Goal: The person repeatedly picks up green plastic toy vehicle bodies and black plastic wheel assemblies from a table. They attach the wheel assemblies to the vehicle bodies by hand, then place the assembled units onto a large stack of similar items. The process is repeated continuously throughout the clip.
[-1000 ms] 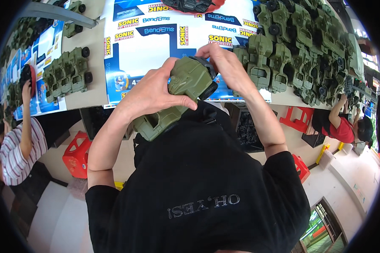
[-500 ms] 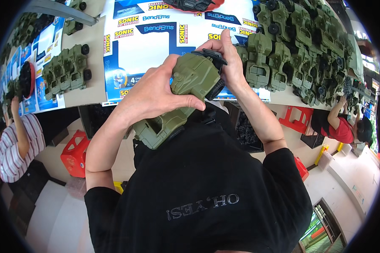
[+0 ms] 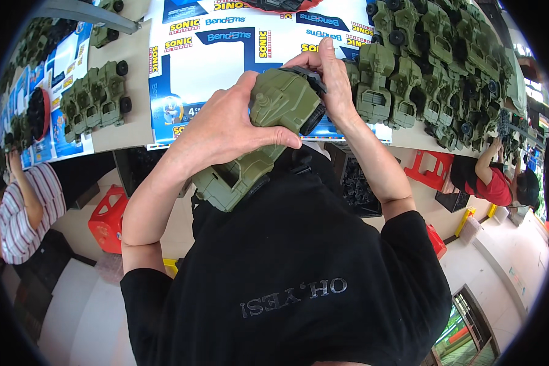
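Both my hands hold an olive-green toy military truck [image 3: 280, 100] above the table's near edge, tilted, its open cab side toward my body. My left hand [image 3: 222, 125] wraps round its body, the thumb lying across the green shell. At the truck's far right end, my right hand [image 3: 334, 82] grips a black front part [image 3: 310, 78], with its fingers partly hidden behind it and the thumb pointing up. A black wheel [image 3: 313, 120] shows just below that hand. I cannot make out whether the black part is fully seated on the shell.
Printed blue-and-white sheets [image 3: 210, 79] cover the table before me. Many green toy trucks [image 3: 436, 73] crowd the right side; several more [image 3: 94, 97] stand at left. A red tray [image 3: 308, 6] of black parts lies at the back. Co-workers [image 3: 27, 204] sit either side, near red stools [image 3: 108, 222].
The truck and my hands have shifted up slightly. My left thumb has moved a little right and up along the shell. Both hands keep their hold.
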A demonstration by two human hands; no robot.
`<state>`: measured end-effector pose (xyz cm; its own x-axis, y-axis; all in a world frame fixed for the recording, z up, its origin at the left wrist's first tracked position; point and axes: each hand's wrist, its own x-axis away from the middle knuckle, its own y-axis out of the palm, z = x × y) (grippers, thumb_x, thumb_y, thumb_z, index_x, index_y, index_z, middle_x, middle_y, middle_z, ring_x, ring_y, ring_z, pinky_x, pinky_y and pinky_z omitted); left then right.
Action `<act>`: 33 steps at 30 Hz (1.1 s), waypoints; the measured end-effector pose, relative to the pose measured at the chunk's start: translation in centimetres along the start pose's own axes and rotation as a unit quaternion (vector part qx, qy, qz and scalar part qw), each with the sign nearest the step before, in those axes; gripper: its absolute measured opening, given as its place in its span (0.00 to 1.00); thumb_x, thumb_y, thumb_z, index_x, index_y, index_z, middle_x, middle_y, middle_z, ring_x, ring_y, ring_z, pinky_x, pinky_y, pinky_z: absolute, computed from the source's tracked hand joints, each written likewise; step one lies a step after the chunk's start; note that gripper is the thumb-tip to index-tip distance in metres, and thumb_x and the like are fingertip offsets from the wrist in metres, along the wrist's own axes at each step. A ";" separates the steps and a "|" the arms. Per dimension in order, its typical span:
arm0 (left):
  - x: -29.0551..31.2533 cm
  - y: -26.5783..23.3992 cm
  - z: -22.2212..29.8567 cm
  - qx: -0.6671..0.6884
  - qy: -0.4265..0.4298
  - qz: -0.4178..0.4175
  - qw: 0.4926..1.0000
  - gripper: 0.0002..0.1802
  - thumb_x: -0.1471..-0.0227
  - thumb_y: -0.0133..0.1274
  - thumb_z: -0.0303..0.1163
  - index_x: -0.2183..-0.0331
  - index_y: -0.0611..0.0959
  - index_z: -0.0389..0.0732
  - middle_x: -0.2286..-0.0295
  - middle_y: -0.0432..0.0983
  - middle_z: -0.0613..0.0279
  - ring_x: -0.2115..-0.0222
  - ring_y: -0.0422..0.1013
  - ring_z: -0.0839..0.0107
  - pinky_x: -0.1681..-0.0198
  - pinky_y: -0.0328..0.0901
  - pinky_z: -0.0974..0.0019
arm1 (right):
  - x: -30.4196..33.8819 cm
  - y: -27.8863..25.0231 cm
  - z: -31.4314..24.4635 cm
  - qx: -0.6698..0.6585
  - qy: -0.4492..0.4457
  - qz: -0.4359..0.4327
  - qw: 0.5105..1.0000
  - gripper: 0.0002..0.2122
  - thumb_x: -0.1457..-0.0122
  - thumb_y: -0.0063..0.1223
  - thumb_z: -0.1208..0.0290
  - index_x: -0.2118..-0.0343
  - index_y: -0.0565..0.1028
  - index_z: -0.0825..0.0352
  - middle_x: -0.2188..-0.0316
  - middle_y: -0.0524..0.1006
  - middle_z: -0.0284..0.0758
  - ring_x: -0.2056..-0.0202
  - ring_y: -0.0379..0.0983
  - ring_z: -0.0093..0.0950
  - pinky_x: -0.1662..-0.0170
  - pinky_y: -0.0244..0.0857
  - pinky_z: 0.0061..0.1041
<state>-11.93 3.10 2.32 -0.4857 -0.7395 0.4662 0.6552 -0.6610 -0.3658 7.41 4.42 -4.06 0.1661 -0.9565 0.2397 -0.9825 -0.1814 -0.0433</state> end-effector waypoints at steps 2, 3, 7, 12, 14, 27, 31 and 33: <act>-0.1 -0.1 0.0 -0.005 -0.008 -0.003 1.000 0.49 0.75 0.69 0.57 0.58 0.71 0.30 0.69 0.77 0.48 0.64 0.75 0.59 0.59 0.66 0.63 | 0.1 0.0 -0.2 0.007 0.002 -0.001 1.000 0.40 0.39 0.15 0.39 0.71 0.78 0.73 0.75 0.78 0.37 0.72 0.73 0.24 0.62 0.65 0.22; -0.1 -0.2 0.0 -0.009 -0.010 -0.003 1.000 0.49 0.75 0.69 0.57 0.58 0.71 0.31 0.69 0.77 0.48 0.64 0.75 0.59 0.59 0.66 0.63 | 0.0 0.0 -0.1 0.011 0.002 -0.003 1.000 0.40 0.39 0.16 0.39 0.71 0.78 0.73 0.75 0.78 0.37 0.72 0.73 0.24 0.62 0.65 0.22; -0.3 -0.1 -0.1 -0.039 -0.030 -0.014 0.999 0.49 0.76 0.69 0.57 0.58 0.71 0.31 0.68 0.77 0.48 0.64 0.75 0.59 0.58 0.66 0.63 | -0.4 0.0 0.1 0.025 -0.001 -0.009 1.000 0.39 0.39 0.16 0.40 0.71 0.78 0.72 0.75 0.78 0.38 0.71 0.73 0.24 0.62 0.65 0.22; -0.6 -0.1 -1.0 -0.022 0.010 -0.008 1.000 0.54 0.76 0.66 0.63 0.61 0.69 0.24 0.72 0.75 0.39 0.66 0.75 0.49 0.60 0.68 0.59 | -0.5 0.0 0.0 0.023 -0.002 -0.020 1.000 0.38 0.39 0.19 0.40 0.71 0.79 0.70 0.76 0.77 0.36 0.71 0.71 0.23 0.62 0.62 0.21; -0.6 -0.2 -0.9 -0.023 0.003 -0.004 1.000 0.52 0.76 0.67 0.61 0.59 0.70 0.27 0.70 0.76 0.42 0.65 0.75 0.53 0.59 0.67 0.60 | -0.7 0.1 0.0 0.016 0.000 -0.016 1.000 0.38 0.38 0.18 0.41 0.71 0.79 0.70 0.76 0.77 0.36 0.71 0.71 0.24 0.62 0.63 0.22; -0.8 -0.5 -1.2 -0.024 -0.004 -0.005 1.000 0.51 0.75 0.67 0.60 0.59 0.70 0.28 0.69 0.76 0.43 0.64 0.75 0.54 0.59 0.67 0.60 | -1.0 0.3 0.3 0.026 0.009 -0.010 1.000 0.38 0.38 0.19 0.41 0.73 0.79 0.72 0.76 0.78 0.37 0.71 0.72 0.25 0.62 0.64 0.23; -0.8 -0.6 -1.4 -0.019 0.000 -0.008 1.000 0.52 0.76 0.67 0.62 0.59 0.69 0.26 0.70 0.76 0.41 0.65 0.75 0.51 0.59 0.68 0.59 | -0.8 0.3 0.2 0.033 0.009 -0.020 0.999 0.36 0.38 0.21 0.42 0.72 0.79 0.72 0.76 0.78 0.37 0.71 0.72 0.24 0.63 0.63 0.22; -0.8 -0.5 -1.9 0.004 0.016 -0.007 1.000 0.52 0.76 0.67 0.60 0.59 0.70 0.28 0.70 0.76 0.43 0.64 0.75 0.51 0.59 0.67 0.59 | -0.5 0.6 0.1 0.021 0.009 -0.026 0.999 0.35 0.37 0.23 0.43 0.71 0.79 0.72 0.76 0.78 0.37 0.71 0.71 0.24 0.64 0.63 0.22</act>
<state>-12.95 3.74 0.61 -0.5128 -0.7346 0.4443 0.6529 -0.6697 -0.3539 6.76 4.79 -4.33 0.2140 -0.9415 0.2602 -0.9682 -0.2399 -0.0715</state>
